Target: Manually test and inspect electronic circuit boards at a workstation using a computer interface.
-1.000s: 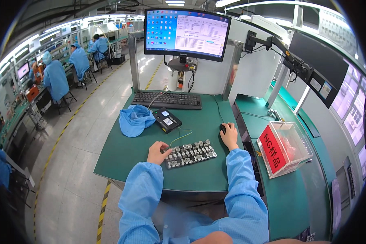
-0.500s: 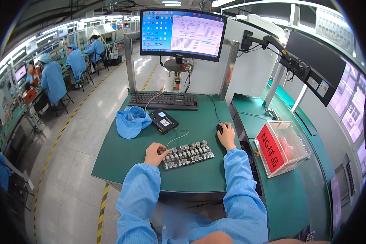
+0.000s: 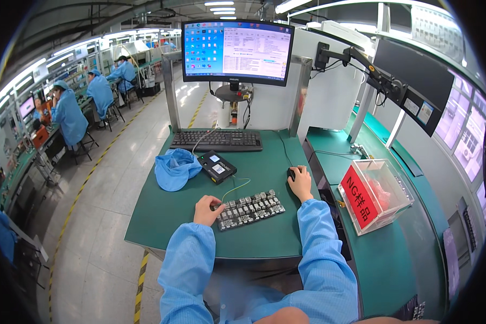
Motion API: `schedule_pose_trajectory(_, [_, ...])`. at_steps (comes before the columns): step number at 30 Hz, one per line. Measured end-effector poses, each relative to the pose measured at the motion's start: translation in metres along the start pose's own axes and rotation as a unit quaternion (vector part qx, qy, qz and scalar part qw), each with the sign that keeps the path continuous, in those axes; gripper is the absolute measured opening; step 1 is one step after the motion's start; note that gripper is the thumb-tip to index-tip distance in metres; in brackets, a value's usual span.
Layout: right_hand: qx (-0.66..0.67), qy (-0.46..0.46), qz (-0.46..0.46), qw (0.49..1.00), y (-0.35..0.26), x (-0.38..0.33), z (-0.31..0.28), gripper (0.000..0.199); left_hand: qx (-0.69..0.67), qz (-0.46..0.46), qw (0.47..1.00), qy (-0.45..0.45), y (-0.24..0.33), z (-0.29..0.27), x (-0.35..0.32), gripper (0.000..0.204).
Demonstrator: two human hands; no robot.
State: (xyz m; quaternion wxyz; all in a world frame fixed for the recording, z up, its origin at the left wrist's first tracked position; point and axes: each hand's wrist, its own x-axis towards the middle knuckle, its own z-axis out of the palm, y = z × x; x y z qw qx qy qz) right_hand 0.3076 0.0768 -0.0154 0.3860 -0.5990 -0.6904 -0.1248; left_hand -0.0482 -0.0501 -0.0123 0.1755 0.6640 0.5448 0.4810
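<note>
Rows of small black, white and clear block-like parts (image 3: 251, 211) lie close together on the green desk. At their left end is my left hand (image 3: 206, 209), its thumb and fingers bent together; what is between the fingertips is hidden. A thin green-yellow wire (image 3: 236, 188) curves from a black box with pale labels (image 3: 218, 166) toward those fingertips. To the right of the rows, my right hand (image 3: 301, 184) is closed over a black computer mouse (image 3: 291, 174), which rests on the desk.
A monitor (image 3: 235, 53) stands behind a black keyboard (image 3: 216, 140). A blue cap (image 3: 176, 170) lies beside the black box. On the right bench is a clear bin with a red label (image 3: 375, 197). Several people in blue sit at a line on the left.
The whole view has shifted slightly, so the desk and monitor appear a little lower. Both hands keep nearly the same places, the left at the rows and the right on the mouse.
</note>
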Motion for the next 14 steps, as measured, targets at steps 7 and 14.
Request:
schedule_pose_trajectory(7, [-0.004, -0.009, 0.004, 1.0, -0.0064, 0.0015, -0.0045, 0.034, -0.003, -0.007, 1.0, -0.004, -0.0023, -0.0003, 0.0005, 0.021])
schedule_pose_trajectory(14, [-0.002, -0.011, 0.005, 1.0, -0.005, 0.0012, -0.0046, 0.035, -0.01, -0.007, 1.0, -0.005, -0.0019, -0.0004, 0.0003, 0.021])
